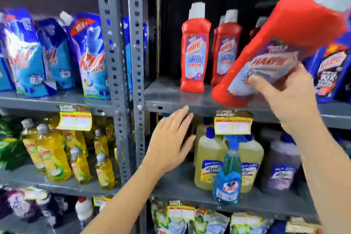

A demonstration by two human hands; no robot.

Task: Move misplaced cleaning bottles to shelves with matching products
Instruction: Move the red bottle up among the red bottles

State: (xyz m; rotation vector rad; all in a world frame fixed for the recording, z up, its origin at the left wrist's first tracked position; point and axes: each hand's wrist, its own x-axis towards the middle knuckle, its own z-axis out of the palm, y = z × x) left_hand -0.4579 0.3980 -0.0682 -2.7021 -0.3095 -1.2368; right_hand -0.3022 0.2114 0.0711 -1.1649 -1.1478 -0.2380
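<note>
Grey metal shelf (171, 95), upper tier: red Harpic bottles (195, 51) standing in a row. Right hand (284, 91) grips a matching red bottle (281, 47), tilted, above the shelf's front edge. Left hand (171, 137) open, empty, below. Step: placing. Next: upright it beside the row.

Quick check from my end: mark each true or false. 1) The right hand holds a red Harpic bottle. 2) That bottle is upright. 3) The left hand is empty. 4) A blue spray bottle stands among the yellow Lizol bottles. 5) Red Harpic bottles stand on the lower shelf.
1) True: the right hand grips the red Harpic bottle.
2) False: it is tilted, cap up and to the right.
3) True: the left hand is open, holding nothing.
4) True: the blue spray bottle stands before the Lizol bottles.
5) False: the shelved red bottles stand on the upper shelf.
</note>
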